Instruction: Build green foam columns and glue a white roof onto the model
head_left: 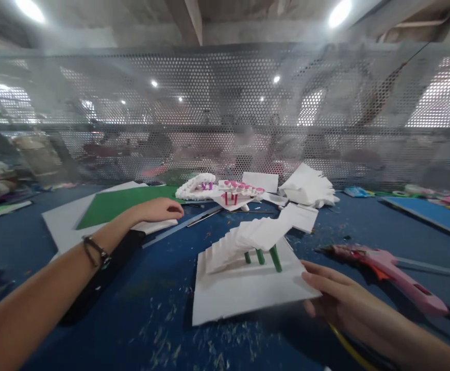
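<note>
The right hand (335, 293) is pinching the white paper model (232, 245), low in the frame's middle. Left of the middle, the left hand (158, 210) is curling; I can't tell if it's gripping. I'm guessing the step is steadying; the next move is needing gentleness.

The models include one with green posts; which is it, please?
The nearest, the stepped white model held by the right hand; farther back, the bumpy white model has purple posts, the pink-and-white model red ones.
</note>
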The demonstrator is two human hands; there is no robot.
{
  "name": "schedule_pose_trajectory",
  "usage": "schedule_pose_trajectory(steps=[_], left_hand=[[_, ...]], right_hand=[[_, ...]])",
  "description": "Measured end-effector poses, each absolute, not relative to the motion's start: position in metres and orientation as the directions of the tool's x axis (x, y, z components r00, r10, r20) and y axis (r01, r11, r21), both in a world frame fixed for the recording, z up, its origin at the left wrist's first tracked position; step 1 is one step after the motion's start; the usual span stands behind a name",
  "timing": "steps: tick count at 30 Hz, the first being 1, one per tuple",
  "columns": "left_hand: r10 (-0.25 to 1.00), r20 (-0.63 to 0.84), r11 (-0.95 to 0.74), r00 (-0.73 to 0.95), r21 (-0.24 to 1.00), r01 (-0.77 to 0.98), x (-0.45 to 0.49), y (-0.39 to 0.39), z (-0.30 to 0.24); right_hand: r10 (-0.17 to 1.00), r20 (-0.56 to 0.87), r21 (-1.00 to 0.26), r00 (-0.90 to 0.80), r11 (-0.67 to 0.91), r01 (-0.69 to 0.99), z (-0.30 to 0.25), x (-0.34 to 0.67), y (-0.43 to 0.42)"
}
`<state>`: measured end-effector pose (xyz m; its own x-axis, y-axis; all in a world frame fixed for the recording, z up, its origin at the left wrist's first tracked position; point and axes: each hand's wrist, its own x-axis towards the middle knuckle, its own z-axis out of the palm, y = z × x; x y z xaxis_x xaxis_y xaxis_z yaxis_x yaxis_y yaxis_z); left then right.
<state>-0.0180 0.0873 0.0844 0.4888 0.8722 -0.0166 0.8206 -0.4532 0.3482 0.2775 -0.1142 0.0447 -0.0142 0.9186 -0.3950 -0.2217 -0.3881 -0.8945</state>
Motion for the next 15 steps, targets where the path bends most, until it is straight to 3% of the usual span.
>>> schedule_pose_trajectory(steps=[7,15], left_hand=[[0.937,0.223,-0.304,0.269,0.143,0.942,0.021,0.163,0.082],[0.938,0.321,-0.202,0.128,0.21,0.957,0.038,0.201,0.042]], right_hand=[[0.912,-0.41,-0.887,-0.026,-0.406,-0.218,0.047,0.276,-0.114],[0.917,-0.397,-0.888,-0.037,-0.394,-0.236,0.042,0.277,-0.112]])
